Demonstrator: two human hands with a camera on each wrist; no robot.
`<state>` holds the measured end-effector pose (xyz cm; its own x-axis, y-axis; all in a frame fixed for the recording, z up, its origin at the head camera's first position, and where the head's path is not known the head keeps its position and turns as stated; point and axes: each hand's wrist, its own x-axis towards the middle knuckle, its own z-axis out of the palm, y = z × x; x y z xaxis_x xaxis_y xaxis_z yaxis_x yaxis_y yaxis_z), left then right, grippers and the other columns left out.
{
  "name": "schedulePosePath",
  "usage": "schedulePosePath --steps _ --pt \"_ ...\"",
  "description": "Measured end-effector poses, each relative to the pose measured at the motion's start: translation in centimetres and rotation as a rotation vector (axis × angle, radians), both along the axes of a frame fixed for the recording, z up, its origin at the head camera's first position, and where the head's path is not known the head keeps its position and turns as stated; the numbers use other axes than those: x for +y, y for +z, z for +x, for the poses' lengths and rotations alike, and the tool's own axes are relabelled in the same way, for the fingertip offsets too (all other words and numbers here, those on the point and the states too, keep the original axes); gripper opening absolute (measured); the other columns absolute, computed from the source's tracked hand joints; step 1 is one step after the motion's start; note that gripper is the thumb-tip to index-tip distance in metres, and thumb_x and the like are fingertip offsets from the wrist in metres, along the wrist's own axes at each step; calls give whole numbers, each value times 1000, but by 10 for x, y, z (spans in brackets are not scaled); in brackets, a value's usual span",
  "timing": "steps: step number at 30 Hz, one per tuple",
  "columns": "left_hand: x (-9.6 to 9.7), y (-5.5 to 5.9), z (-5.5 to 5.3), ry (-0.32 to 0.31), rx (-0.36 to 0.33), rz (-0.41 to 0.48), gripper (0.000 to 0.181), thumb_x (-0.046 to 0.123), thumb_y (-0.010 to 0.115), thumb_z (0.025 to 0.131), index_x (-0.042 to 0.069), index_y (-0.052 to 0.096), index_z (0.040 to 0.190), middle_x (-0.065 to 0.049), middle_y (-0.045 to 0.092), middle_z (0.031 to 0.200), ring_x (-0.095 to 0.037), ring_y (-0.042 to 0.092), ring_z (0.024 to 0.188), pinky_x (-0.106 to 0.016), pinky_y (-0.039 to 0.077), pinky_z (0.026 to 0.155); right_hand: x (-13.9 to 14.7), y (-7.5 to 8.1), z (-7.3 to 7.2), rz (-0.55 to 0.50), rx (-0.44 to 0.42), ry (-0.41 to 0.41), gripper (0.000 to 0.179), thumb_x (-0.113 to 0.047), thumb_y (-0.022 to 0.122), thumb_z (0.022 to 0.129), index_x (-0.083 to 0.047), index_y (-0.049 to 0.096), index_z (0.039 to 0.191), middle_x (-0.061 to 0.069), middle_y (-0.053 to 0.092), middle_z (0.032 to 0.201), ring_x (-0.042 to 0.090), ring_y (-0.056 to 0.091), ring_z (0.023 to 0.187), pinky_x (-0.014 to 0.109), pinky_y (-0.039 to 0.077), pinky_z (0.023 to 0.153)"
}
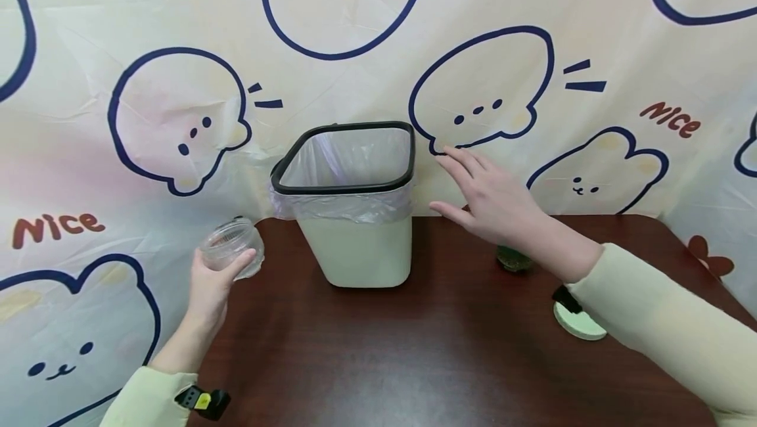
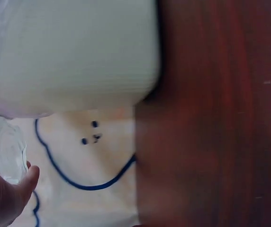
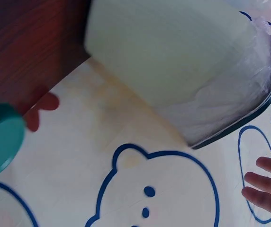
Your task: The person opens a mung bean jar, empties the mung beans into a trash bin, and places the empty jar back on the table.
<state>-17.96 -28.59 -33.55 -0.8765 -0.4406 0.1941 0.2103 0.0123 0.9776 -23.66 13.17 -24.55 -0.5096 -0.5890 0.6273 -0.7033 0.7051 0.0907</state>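
Note:
My left hand (image 1: pixel 213 286) grips a clear, see-through jar (image 1: pixel 227 246) in the head view, left of the trash bin. In the left wrist view the thumb and the jar (image 2: pixel 5 146) show at the left edge, close beside the bin. The pale green trash bin (image 1: pixel 367 256) stands upright with a black rim and a thin plastic liner (image 1: pixel 355 207) folded over it. To the bin's right, my right hand (image 1: pixel 497 200) is raised in the air with fingers extended, holding nothing. Its fingers (image 3: pixel 263 182) also appear apart from the bin in the right wrist view.
A round, pale green lid-like disc (image 1: pixel 582 325) lies on the dark brown table (image 1: pixel 378 355) beneath the right forearm. Partly hidden behind that arm is a small dark green thing (image 1: pixel 513 259). A teal round object (image 3: pixel 3 139) shows in the right wrist view. Behind hangs a cartoon-printed cloth (image 1: pixel 343 89).

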Motion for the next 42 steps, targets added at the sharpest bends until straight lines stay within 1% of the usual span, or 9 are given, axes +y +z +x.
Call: schedulePosePath --steps 4,6,13,18,25,29,32,38,42 --pt "2 -16 -1 -11 -132 -99 70 6 74 85 8 33 142 -1 44 125 -11 45 109 -16 40 85 19 -11 5 6 26 -5 80 -67 30 96 0 50 136 20 50 137 36 49 123 51 45 95" --pt "2 -25 0 -25 -202 -165 76 13 73 86 6 27 146 -4 41 131 -12 42 112 -18 38 87 28 -16 9 18 17 -8 83 -67 26 96 0 50 136 21 50 137 37 49 123 51 45 94" --pt "3 -50 3 -56 -293 -321 86 20 76 85 2 21 148 -18 34 142 -26 37 123 -35 35 92 54 -35 27 39 -55 -32 67 -52 55 95 -2 47 139 19 49 137 36 52 118 49 52 82" --pt "5 -58 5 -75 -335 -379 88 20 79 82 1 22 146 -21 40 139 -30 41 123 -28 39 87 63 -48 38 41 -117 -61 67 -43 68 88 -5 48 140 18 50 136 36 55 116 49 53 81" --pt "13 -65 5 -107 -339 -347 90 13 80 81 0 19 146 -23 40 138 -32 42 125 -12 39 77 71 -66 47 31 -197 -90 66 -38 73 85 -4 51 137 16 47 140 34 52 119 49 52 83" --pt "16 -70 5 -103 -326 -302 91 8 79 80 -1 16 145 -25 35 140 -34 40 125 -10 38 76 77 -74 49 31 -207 -93 64 -38 71 87 -4 50 136 17 47 139 34 51 119 50 51 83" --pt "18 -73 4 -91 -319 -287 92 5 78 80 -3 15 145 -26 33 141 -35 39 125 -15 37 81 81 -79 51 30 -220 -108 62 -39 70 88 -4 51 136 18 48 138 35 51 119 51 51 83" --pt "19 -80 2 -87 -331 -281 95 2 79 77 -4 14 146 -27 32 142 -37 36 125 -39 32 97 92 -86 57 23 -319 -168 64 -42 67 90 -6 48 139 20 47 139 36 47 123 52 51 83" --pt "20 -83 1 -96 -342 -277 97 1 80 76 -4 14 147 -28 32 142 -38 34 126 -45 29 101 100 -90 60 27 -366 -217 65 -45 64 92 -7 45 141 19 43 143 37 45 126 53 50 84"
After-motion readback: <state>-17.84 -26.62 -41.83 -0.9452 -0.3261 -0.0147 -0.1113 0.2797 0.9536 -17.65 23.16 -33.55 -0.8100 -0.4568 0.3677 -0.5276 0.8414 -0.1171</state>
